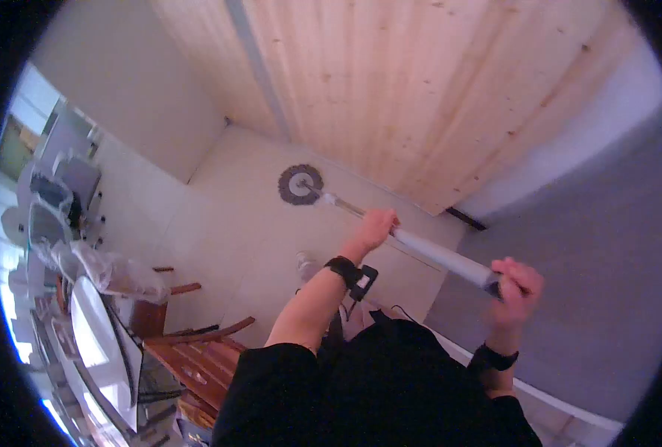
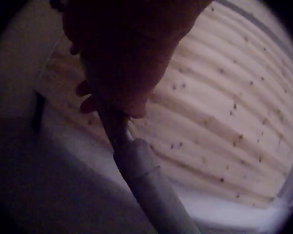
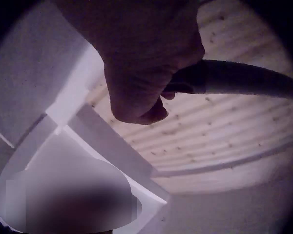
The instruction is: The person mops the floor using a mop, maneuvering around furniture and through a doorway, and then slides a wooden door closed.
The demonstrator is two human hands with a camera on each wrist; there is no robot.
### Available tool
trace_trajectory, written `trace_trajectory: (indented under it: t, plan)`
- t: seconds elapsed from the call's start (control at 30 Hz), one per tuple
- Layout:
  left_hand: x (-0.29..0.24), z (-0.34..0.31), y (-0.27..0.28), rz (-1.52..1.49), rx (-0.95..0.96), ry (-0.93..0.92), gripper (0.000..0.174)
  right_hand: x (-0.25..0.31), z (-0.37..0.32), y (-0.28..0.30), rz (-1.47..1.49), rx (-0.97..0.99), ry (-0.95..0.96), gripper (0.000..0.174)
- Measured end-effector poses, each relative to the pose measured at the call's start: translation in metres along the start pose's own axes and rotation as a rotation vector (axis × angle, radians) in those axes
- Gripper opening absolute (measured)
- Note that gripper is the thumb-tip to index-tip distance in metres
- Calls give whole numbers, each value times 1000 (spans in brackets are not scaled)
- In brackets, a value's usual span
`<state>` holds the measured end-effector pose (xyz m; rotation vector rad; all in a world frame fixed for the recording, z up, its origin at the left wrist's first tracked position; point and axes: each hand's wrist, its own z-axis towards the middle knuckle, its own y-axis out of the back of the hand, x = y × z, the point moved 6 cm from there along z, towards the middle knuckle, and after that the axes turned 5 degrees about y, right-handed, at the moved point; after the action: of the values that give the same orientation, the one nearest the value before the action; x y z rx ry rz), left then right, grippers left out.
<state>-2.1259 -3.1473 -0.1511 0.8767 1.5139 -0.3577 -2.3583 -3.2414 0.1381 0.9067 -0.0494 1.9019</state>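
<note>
A mop [image 1: 443, 257] with a grey handle slants across the head view, its round grey fringed head [image 1: 300, 185] flat on the pale floor. My left hand [image 1: 373, 229] grips the thin metal pole just below the thick grey sleeve. In the left wrist view that hand [image 2: 127, 58] is dark, with its fingers round the pole and the sleeve [image 2: 154, 187] running on beyond it. At the handle's dark upper end, my right hand [image 1: 519, 287] holds on with curled fingers. The right wrist view shows this hand [image 3: 146, 73] wrapped about the black grip end [image 3: 188, 78].
A knotty wooden panel [image 1: 390, 89] rises in front, and a grey wall [image 1: 577, 283] stands on the right. A white box-like wall [image 1: 134, 89] is at the upper left. Wooden chairs [image 1: 197, 361], a white-topped table [image 1: 100, 335] and plastic wrapping [image 1: 119, 268] crowd the left.
</note>
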Motion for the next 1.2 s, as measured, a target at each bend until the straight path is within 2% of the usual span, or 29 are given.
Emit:
trace_trajectory:
  t: [0.03, 0.13, 0.23, 0.3, 0.37, 0.43, 0.5, 0.53, 0.6, 0.63, 0.67, 0.73, 0.8, 0.87, 0.93, 1.0, 1.03, 1.07, 1.1, 1.13, 1.17, 1.2]
  plan:
    - [-21, -3, -34, -17, 99, 29, 48, -6, -9, 35, -4, -102, -44, 19]
    - [-63, -12, -132, 53, 296, -82, 50, -11, -36, 130, 77, -351, -197, 21]
    - [-119, -43, -202, 106, 515, -98, 49, -9, -73, 217, -147, -541, -149, 20]
    - [-156, -61, -222, 83, 609, -194, 49, 13, -72, 247, -90, -713, -159, 20]
    - [-165, -67, -235, 80, 644, -242, 49, 27, -67, 254, -455, -600, -39, 23]
    - [-164, -64, -241, 90, 614, -244, 49, 21, -64, 267, -446, -620, -95, 25]
    - [-153, -56, -245, 148, 616, -153, 50, 0, -68, 279, -70, -776, -331, 24]
    - [-147, -53, -246, 175, 617, -110, 50, -1, -65, 277, -53, -734, -312, 24]
    - [-144, -46, -240, 142, 578, -151, 51, -6, -54, 270, -17, -643, -264, 23]
    - [-142, -41, -234, 126, 553, -172, 51, 0, -47, 267, -277, -481, -85, 25]
    - [-138, -39, -226, 140, 535, -164, 51, 1, -48, 262, -527, -311, 97, 27]
    - [-123, -30, -207, 175, 497, -152, 51, -16, -52, 238, -613, -196, 154, 29]
    - [-80, -7, -186, 142, 357, -142, 51, -51, -62, 210, -297, -306, -108, 29]
    - [-39, 16, -150, 141, 287, -116, 47, -94, -77, 162, 80, -416, -505, 27]
    - [9, 44, -101, 240, 250, -132, 38, -109, -74, 91, 18, -236, -606, 26]
    - [39, 58, -41, 486, 153, -233, 26, -139, -91, 18, 180, -206, -623, 23]
    - [47, 61, -7, 647, 90, -295, 20, -140, -90, -19, 141, -162, -533, 23]
    - [73, 71, 19, 673, 109, -237, 18, -135, -86, -55, 100, -120, -447, 23]
    - [107, 85, 44, 701, 128, -183, 18, -131, -80, -92, 189, -32, -608, 20]
    - [131, 90, 72, 679, -17, -346, 19, -126, -76, -126, 279, 54, -769, 17]
    - [152, 91, 98, 647, -158, -507, 21, -140, -90, -161, 364, 83, -834, 13]
    - [178, 100, 122, 749, -173, -420, 22, -153, -106, -193, 449, 110, -902, 9]
